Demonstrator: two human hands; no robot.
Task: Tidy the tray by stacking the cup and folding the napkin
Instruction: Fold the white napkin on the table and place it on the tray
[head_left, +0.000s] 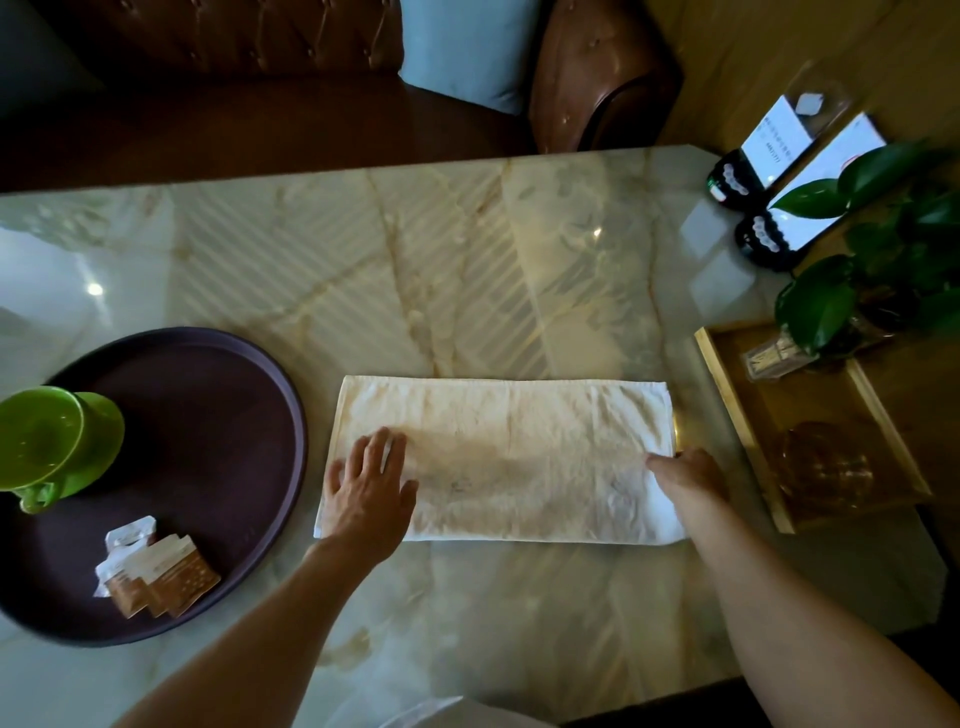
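Observation:
A cream napkin (519, 457) lies folded into a long rectangle on the marble table, to the right of a round dark tray (228, 415). My left hand (371, 491) rests flat on the napkin's left end, fingers spread. My right hand (688, 473) presses on the napkin's right end, near its edge; whether it pinches the cloth is unclear. On the tray's left side stands a green cup (67, 436) with its handle toward me, seemingly set on a second green cup. Several brown and white sachets (156, 571) lie at the tray's near side.
A wooden tray (753, 431) at the right holds a brown glass dish (826, 467) and a potted plant (883, 249). Two phones on stands (789, 171) sit at the far right corner. A leather sofa (260, 78) lies beyond the table's far edge.

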